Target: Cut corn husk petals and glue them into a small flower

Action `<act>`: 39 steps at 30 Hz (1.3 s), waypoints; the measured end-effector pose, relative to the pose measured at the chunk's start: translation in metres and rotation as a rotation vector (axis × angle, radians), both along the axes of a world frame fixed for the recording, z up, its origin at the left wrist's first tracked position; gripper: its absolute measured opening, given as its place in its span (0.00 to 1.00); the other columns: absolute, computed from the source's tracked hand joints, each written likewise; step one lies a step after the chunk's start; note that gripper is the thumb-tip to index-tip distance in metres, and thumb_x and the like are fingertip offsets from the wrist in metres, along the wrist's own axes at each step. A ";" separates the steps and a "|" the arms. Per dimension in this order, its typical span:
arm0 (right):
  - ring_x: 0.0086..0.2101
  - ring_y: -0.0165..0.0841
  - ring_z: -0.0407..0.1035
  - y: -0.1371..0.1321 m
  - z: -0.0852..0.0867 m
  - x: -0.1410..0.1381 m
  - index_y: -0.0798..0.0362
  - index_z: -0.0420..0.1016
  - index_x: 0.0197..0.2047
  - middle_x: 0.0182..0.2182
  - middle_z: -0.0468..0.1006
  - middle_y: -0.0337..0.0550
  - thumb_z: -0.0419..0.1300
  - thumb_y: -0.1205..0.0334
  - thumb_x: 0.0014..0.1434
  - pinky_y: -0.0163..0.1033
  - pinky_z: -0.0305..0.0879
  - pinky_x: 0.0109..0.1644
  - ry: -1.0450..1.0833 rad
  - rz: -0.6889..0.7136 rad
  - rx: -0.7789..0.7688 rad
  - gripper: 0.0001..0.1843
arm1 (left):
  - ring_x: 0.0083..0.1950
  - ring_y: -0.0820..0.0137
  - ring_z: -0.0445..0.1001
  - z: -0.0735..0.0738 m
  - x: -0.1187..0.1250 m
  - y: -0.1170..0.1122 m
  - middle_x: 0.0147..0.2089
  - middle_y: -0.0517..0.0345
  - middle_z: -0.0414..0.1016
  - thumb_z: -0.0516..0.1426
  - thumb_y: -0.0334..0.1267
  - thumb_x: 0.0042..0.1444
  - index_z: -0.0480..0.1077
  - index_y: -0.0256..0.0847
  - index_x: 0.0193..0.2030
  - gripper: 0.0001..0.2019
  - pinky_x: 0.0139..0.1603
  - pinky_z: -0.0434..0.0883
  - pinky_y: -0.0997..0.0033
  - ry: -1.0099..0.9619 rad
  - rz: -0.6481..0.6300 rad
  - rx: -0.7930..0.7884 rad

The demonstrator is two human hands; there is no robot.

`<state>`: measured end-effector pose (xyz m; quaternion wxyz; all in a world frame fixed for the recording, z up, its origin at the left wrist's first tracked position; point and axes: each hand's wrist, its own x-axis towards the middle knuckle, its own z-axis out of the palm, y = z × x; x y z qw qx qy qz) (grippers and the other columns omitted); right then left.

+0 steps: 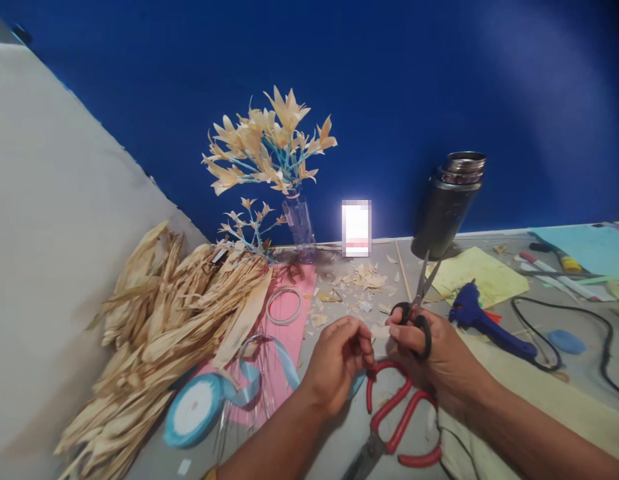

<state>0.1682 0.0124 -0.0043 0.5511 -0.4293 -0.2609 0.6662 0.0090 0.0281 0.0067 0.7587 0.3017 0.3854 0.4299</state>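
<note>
My right hand [434, 343] is closed on black-handled scissors [418, 303]; their blades point up and stand slightly apart. My left hand [339, 363] is beside it with curled fingers, and what they pinch, if anything, is hidden. Between the fingertips of both hands shows a small pale piece of corn husk [380, 331], touching or nearly touching the right fingertips. Below the hands lie large red-handled scissors [389, 427]. Husk scraps [364, 277] are scattered on the table beyond.
Dried corn husks [174, 307] pile up at left, near a blue ribbon roll [194, 410] and pink paper [299, 313]. Husk flowers [274, 140] stand in a clear bottle [300, 227]. A dark flask [447, 207], a blue glue gun [489, 323] and its cord [607, 327] are at right.
</note>
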 end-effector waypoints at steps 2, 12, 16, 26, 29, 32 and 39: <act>0.19 0.22 0.56 0.001 0.001 -0.001 0.52 0.71 0.36 0.20 0.66 0.28 0.74 0.62 0.47 0.30 0.53 0.23 0.037 -0.014 -0.013 0.17 | 0.27 0.74 0.68 0.000 0.000 0.001 0.26 0.59 0.70 0.64 0.48 0.51 0.72 0.35 0.30 0.15 0.32 0.66 0.74 -0.012 0.026 -0.002; 0.20 0.23 0.56 0.000 -0.002 -0.002 0.53 0.71 0.35 0.20 0.67 0.29 0.74 0.62 0.46 0.30 0.53 0.23 0.036 0.010 -0.025 0.17 | 0.25 0.74 0.65 -0.005 0.005 -0.004 0.22 0.61 0.69 0.67 0.41 0.47 0.69 0.38 0.26 0.12 0.30 0.64 0.72 0.163 0.002 0.110; 0.20 0.23 0.54 0.003 -0.001 -0.001 0.52 0.71 0.34 0.19 0.64 0.29 0.73 0.59 0.47 0.30 0.50 0.22 0.004 -0.057 -0.047 0.16 | 0.25 0.75 0.67 0.002 -0.005 0.008 0.23 0.62 0.69 0.67 0.43 0.48 0.70 0.38 0.28 0.13 0.30 0.64 0.73 0.242 0.076 0.146; 0.20 0.26 0.54 0.017 0.007 0.016 0.51 0.71 0.29 0.18 0.64 0.31 0.71 0.50 0.48 0.32 0.49 0.23 -0.238 -0.164 0.048 0.17 | 0.23 0.75 0.66 0.009 0.015 0.106 0.22 0.61 0.73 0.61 0.35 0.47 0.75 0.37 0.25 0.04 0.27 0.62 0.74 0.836 0.081 0.491; 0.20 0.27 0.54 0.020 0.014 0.022 0.52 0.72 0.28 0.18 0.65 0.32 0.71 0.49 0.46 0.33 0.49 0.23 -0.317 -0.199 0.087 0.17 | 0.21 0.75 0.65 0.000 0.027 0.127 0.23 0.59 0.74 0.60 0.32 0.45 0.77 0.36 0.30 0.05 0.26 0.61 0.73 0.875 0.028 0.496; 0.20 0.27 0.54 0.024 0.016 0.027 0.52 0.72 0.28 0.18 0.65 0.32 0.71 0.49 0.44 0.33 0.49 0.23 -0.335 -0.233 0.085 0.18 | 0.21 0.75 0.65 -0.005 0.017 0.128 0.25 0.57 0.76 0.59 0.32 0.47 0.76 0.36 0.29 0.04 0.27 0.61 0.72 0.932 -0.023 0.522; 0.20 0.26 0.55 0.035 0.000 0.034 0.52 0.71 0.28 0.18 0.66 0.31 0.71 0.52 0.46 0.32 0.50 0.23 -0.265 -0.251 0.112 0.16 | 0.30 0.68 0.70 0.000 -0.007 0.062 0.26 0.59 0.74 0.60 0.38 0.51 0.72 0.40 0.25 0.06 0.31 0.59 0.70 1.124 -0.295 0.628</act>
